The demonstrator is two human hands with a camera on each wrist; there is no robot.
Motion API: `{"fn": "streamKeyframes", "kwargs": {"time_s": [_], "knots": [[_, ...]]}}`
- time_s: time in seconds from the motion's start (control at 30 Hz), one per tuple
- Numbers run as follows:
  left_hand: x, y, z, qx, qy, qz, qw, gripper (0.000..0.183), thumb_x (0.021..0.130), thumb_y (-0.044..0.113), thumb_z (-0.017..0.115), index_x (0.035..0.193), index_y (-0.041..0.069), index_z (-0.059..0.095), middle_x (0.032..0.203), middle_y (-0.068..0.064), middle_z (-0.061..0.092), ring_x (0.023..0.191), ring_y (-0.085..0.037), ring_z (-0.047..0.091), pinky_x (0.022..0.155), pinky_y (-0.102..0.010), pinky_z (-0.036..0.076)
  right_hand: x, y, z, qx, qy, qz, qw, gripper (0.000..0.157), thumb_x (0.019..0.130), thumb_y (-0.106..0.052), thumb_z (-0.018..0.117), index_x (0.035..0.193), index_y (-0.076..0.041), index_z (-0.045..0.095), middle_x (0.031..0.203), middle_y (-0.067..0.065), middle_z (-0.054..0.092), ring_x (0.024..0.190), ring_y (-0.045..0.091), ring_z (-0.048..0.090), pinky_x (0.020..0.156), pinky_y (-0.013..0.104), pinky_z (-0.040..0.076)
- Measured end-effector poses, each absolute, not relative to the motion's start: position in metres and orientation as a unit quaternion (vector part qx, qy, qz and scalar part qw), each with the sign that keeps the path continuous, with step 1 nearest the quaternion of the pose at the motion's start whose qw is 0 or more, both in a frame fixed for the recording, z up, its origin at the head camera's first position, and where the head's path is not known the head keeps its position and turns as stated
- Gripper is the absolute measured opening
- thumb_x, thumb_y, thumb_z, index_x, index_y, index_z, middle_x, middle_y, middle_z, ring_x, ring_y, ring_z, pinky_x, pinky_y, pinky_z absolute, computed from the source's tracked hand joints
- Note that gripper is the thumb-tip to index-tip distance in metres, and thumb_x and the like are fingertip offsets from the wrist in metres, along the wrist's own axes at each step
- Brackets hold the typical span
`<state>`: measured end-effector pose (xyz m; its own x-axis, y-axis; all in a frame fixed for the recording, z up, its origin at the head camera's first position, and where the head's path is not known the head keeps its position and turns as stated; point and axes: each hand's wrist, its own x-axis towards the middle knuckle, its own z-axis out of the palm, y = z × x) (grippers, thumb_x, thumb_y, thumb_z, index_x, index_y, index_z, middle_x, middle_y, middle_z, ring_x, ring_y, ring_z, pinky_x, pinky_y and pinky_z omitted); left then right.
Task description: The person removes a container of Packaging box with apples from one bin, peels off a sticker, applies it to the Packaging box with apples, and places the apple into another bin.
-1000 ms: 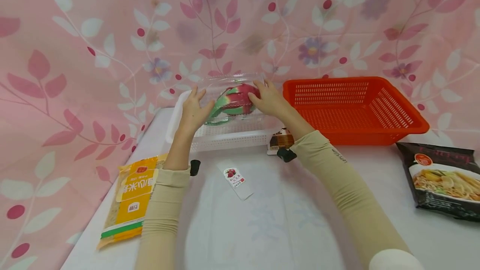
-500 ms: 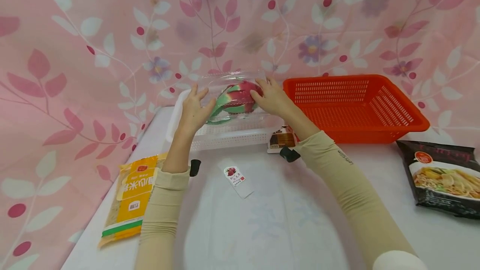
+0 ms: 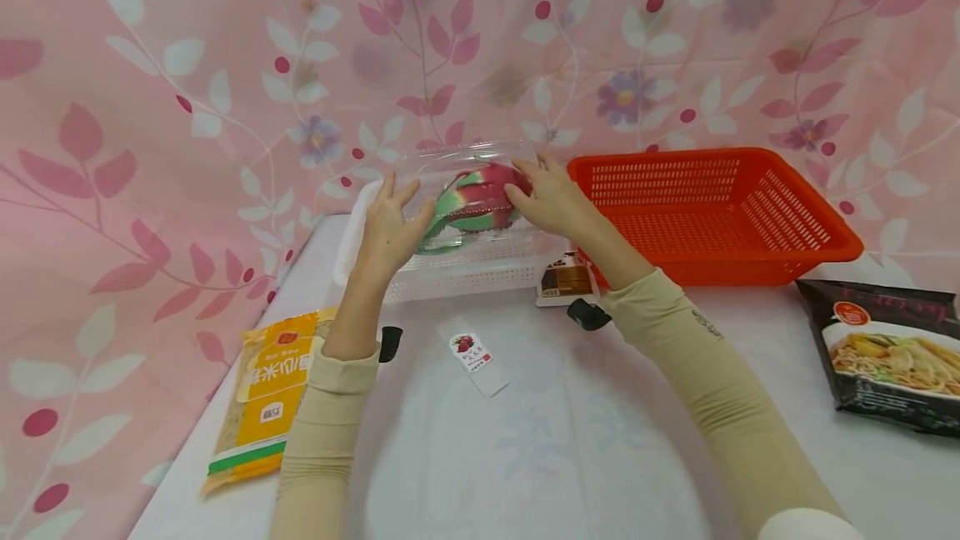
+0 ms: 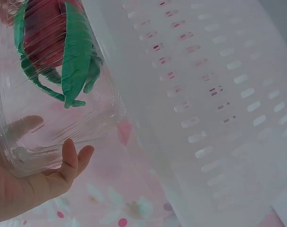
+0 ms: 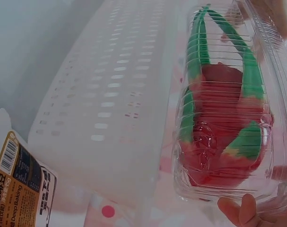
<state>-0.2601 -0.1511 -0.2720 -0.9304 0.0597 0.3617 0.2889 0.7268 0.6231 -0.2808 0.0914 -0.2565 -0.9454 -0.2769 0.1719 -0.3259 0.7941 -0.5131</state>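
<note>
A clear plastic clamshell box [image 3: 448, 163] holding a red and green dragon fruit [image 3: 487, 186] is over the white basket [image 3: 457, 280]. My left hand [image 3: 392, 223] grips the box's left end, thumb on one side and fingers on the other. At the opposite end, my right hand [image 3: 553, 200] holds it between thumb and fingers. The left wrist view shows the fruit's green leaf tips [image 4: 76, 71] inside the box. In the right wrist view, fingertips [image 5: 247, 210] curl at the box's end, and the rest of that hand is mostly hidden.
An orange-red basket [image 3: 690, 269] stands at the right. In front of the white basket sits a small brown and white packet [image 3: 564, 280]. A dragon fruit label card [image 3: 472, 357] lies mid-table, a yellow food bag [image 3: 273, 382] left, a black noodle bag [image 3: 885, 348] right.
My right hand and forearm have shifted slightly to the right, and the box has edged that way with them. Both hands keep their grip on the box.
</note>
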Motion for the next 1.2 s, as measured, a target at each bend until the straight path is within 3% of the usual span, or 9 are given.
{"fn": "streamKeyframes", "kwargs": {"time_s": [0.47, 0.8, 1.2], "knots": [[-0.239, -0.144, -0.269, -0.114, -0.916, -0.340, 0.181, 0.057, 0.090, 0.046, 0.048, 0.135, 0.011, 0.048, 0.151, -0.013, 0.016, 0.134, -0.036, 0.018, 0.101, -0.055, 0.026, -0.258, 0.104, -0.249, 0.167, -0.943, 0.285, 0.049, 0.057, 0.093, -0.041, 0.044, 0.144, -0.020, 0.030, 0.152, 0.013, 0.006, 0.135, 0.036, 0.017, 0.099, 0.060, 0.023], [-0.220, -0.135, -0.268, -0.140, -0.917, -0.331, 0.171, 0.064, 0.087, 0.052, 0.049, 0.138, 0.014, 0.043, 0.152, -0.010, 0.013, 0.134, -0.037, 0.019, 0.097, -0.057, 0.030, -0.238, 0.115, -0.243, 0.154, -0.941, 0.291, 0.078, 0.055, 0.091, -0.039, 0.049, 0.140, -0.016, 0.039, 0.149, 0.017, 0.018, 0.132, 0.037, 0.023, 0.099, 0.059, 0.025], [-0.202, -0.119, -0.266, -0.175, -0.909, -0.332, 0.180, 0.061, 0.090, 0.050, 0.046, 0.137, 0.012, 0.045, 0.151, -0.009, 0.015, 0.134, -0.035, 0.021, 0.099, -0.056, 0.029, -0.215, 0.141, -0.240, 0.159, -0.942, 0.286, 0.068, 0.056, 0.091, -0.040, 0.049, 0.140, -0.017, 0.039, 0.146, 0.017, 0.023, 0.132, 0.036, 0.022, 0.099, 0.060, 0.024]]}}
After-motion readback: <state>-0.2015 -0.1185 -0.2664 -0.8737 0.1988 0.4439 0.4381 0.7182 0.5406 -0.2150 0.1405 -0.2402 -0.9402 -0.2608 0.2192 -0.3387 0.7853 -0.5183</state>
